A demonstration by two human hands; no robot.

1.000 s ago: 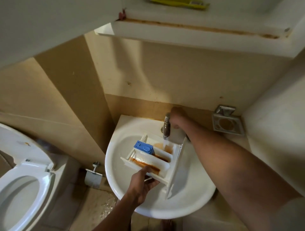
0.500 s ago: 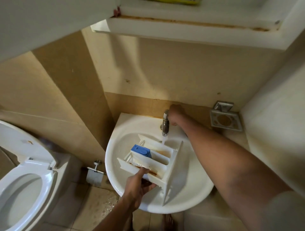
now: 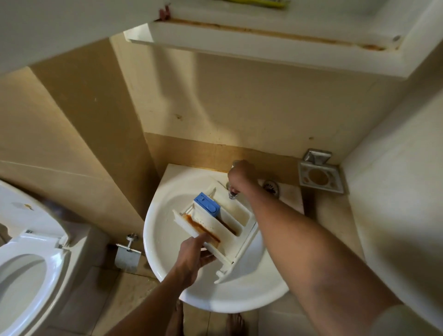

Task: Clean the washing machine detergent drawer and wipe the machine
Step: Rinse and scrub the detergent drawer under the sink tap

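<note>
Nothing readable here tbh. The blue insert [image 3: 206, 205] in the detergent drawer [image 3: 239, 217] has some moulded marks on top, but they're too small and blurry to make out as letters or numbers. The yellow item [image 3: 259, 2] up on the shelf [image 3: 263, 55] is cut off at the edge and shows no lettering I can read either.

My right hand [image 3: 241, 176] covers the tap [image 3: 232, 195] top; only the spout tip shows. My left hand [image 3: 191, 259]: fingers mostly hidden under the drawer [image 3: 208, 223]. Toilet [image 3: 28, 275] cut by left edge, yellow thing [image 3: 259, 2] on shelf [image 3: 263, 48] by top edge.
</note>
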